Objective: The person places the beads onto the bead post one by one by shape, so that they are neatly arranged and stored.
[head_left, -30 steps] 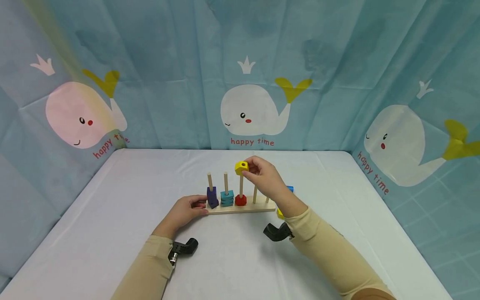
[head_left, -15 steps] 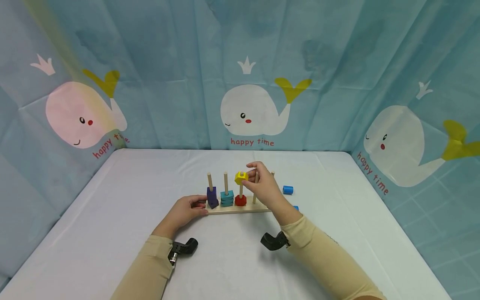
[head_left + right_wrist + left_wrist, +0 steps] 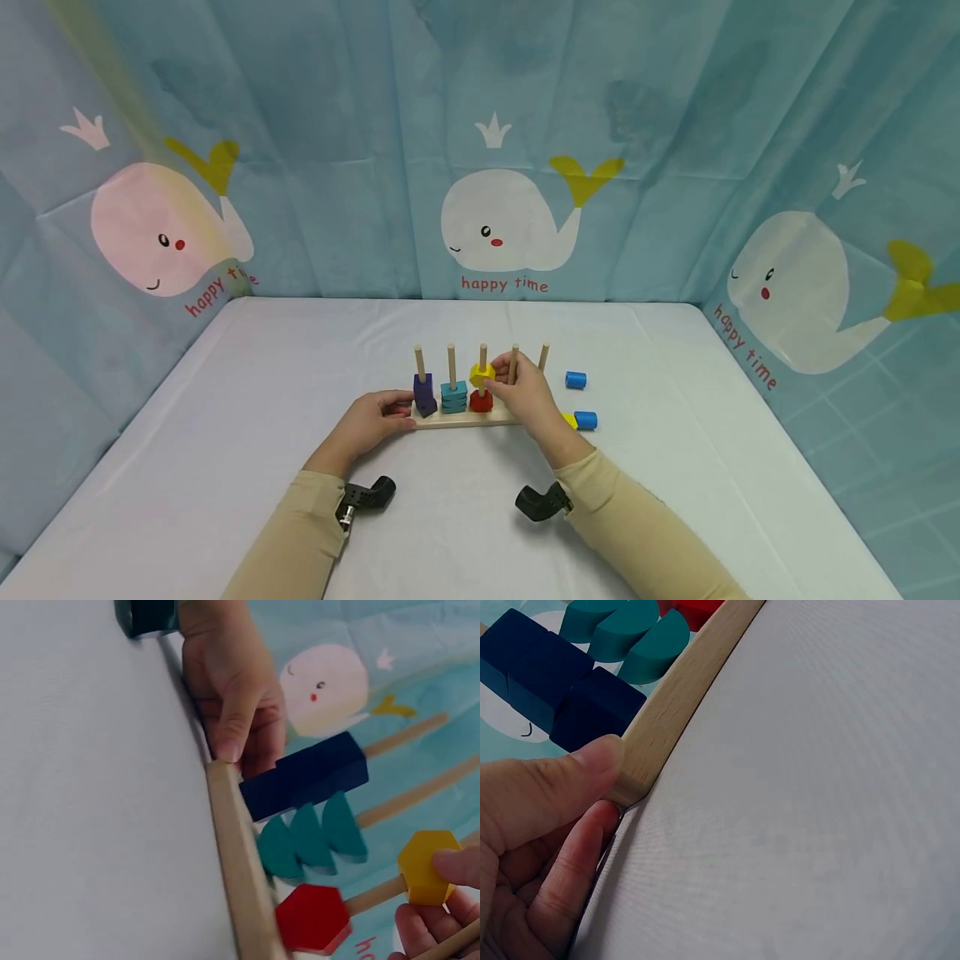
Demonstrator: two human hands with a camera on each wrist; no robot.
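A wooden peg stacker (image 3: 468, 421) with several upright pegs stands on the white-covered table. My left hand (image 3: 371, 423) grips the left end of its base, thumb on the front edge. My right hand (image 3: 534, 400) pinches a yellow hexagonal block (image 3: 421, 868), threaded partway down the third peg. Below it, a red block (image 3: 481, 402) sits at the bottom of that peg, with bare peg between the two. Dark blue blocks (image 3: 551, 682) are stacked on the leftmost peg and teal half-round blocks (image 3: 453, 397) on the second. The two pegs at the right carry no blocks.
Two blue cylinders, a far one (image 3: 576, 380) and a nearer one (image 3: 586, 420), lie right of the stacker. Another yellow block (image 3: 570, 420) shows beside the nearer cylinder, partly hidden by my right wrist. A whale-printed curtain (image 3: 337, 208) hangs behind the table.
My right hand has lowered the yellow hexagonal block from the top of the third peg to partway down it. My left hand has stayed at the base's end.
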